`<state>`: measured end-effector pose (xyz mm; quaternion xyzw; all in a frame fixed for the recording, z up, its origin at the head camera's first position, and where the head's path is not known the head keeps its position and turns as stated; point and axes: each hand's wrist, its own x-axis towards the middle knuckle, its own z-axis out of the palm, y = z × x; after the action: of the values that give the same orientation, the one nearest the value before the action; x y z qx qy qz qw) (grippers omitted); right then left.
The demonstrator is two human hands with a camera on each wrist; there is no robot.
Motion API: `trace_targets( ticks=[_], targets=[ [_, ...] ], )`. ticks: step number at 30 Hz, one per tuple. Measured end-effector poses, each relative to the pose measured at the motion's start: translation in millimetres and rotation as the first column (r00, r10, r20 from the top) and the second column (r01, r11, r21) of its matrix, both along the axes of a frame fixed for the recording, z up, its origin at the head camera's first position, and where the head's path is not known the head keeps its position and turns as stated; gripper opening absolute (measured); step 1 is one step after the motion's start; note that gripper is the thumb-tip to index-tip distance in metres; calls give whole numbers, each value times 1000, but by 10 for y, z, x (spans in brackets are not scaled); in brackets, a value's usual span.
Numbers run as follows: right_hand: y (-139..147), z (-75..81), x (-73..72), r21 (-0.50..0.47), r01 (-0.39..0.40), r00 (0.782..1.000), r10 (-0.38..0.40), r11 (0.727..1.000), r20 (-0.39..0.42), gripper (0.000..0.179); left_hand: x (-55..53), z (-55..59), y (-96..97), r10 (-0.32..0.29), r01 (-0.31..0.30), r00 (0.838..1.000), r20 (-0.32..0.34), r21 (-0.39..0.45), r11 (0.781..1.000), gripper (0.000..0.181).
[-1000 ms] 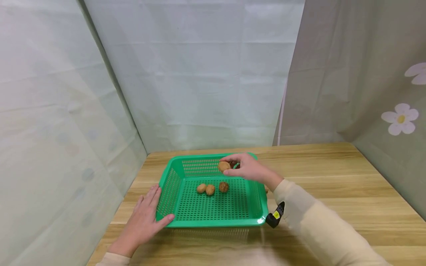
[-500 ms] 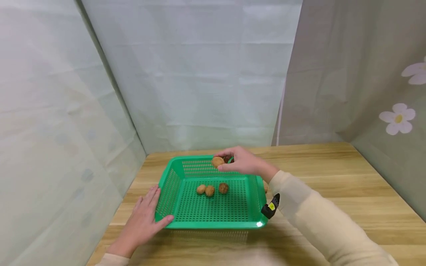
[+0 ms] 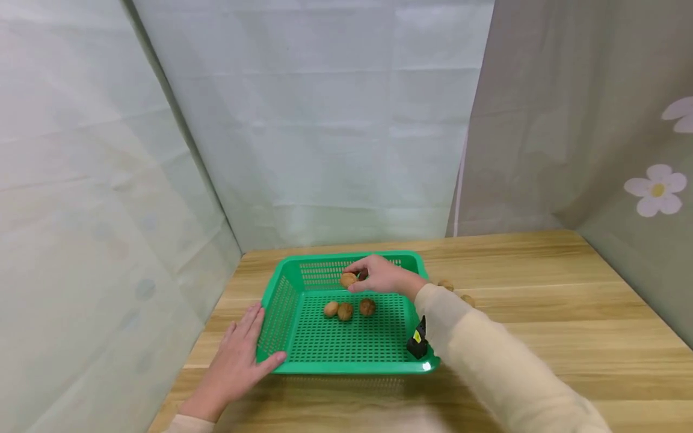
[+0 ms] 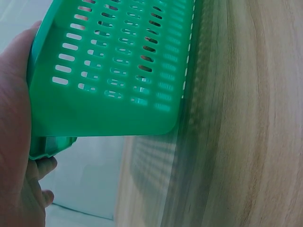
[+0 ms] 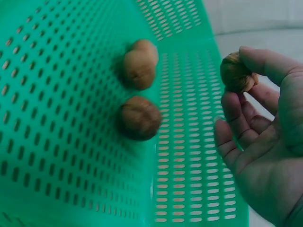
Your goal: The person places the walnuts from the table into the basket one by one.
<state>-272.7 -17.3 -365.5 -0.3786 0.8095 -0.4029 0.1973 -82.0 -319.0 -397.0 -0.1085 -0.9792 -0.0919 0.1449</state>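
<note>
A green slotted plastic basket point(image 3: 352, 365) stands on the wooden table. My right hand point(image 3: 381, 276) pinches a walnut point(image 3: 348, 279) between thumb and fingertips, above the back part of the basket. The right wrist view shows this same walnut point(image 5: 235, 73) from close by. Below it, three walnuts lie on the basket floor: a paler one point(image 3: 331, 309) beside a second walnut point(image 3: 344, 311), and a darker walnut point(image 3: 367, 307) slightly to their right. My left hand point(image 3: 235, 358) rests at the basket's front left corner, fingers straight along the left rim, thumb over the front rim.
Two more walnuts lie on the table right of the basket, one walnut point(image 3: 446, 284) farther back and another walnut point(image 3: 468, 299) partly behind my right sleeve point(image 3: 487, 349). Pale curtains point(image 3: 346, 132) hang behind the table point(image 3: 568, 282) and along its sides.
My right hand, with its walnut, has moved left, rising and then lowering toward the basket. Walnuts right of the basket have come into sight from behind the arm. My left hand stays in place.
</note>
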Motion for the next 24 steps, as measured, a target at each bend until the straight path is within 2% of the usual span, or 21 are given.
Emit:
trace_targets(
  ticks=[7, 12, 18, 24],
  targets=[
    [14, -142, -103, 51, 11, 1000, -11, 999, 0, 51, -31, 27, -17, 2, -3, 999, -32, -12, 1000, 94],
    [27, -232, -166, 103, 28, 1000, -28, 994, 2, 52, -66, 9, -47, -2, 2, 999, -32, -3, 1000, 93],
    [21, -308, -164, 142, 24, 1000, -26, 990, 13, 51, -59, -31, -63, 6, -5, 1000, -22, 5, 1000, 92],
    [0, -334, -174, 193, 57, 998, -57, 980, -8, 50, -57, -32, -67, 16, -15, 1000, -25, 12, 1000, 92]
  ],
)
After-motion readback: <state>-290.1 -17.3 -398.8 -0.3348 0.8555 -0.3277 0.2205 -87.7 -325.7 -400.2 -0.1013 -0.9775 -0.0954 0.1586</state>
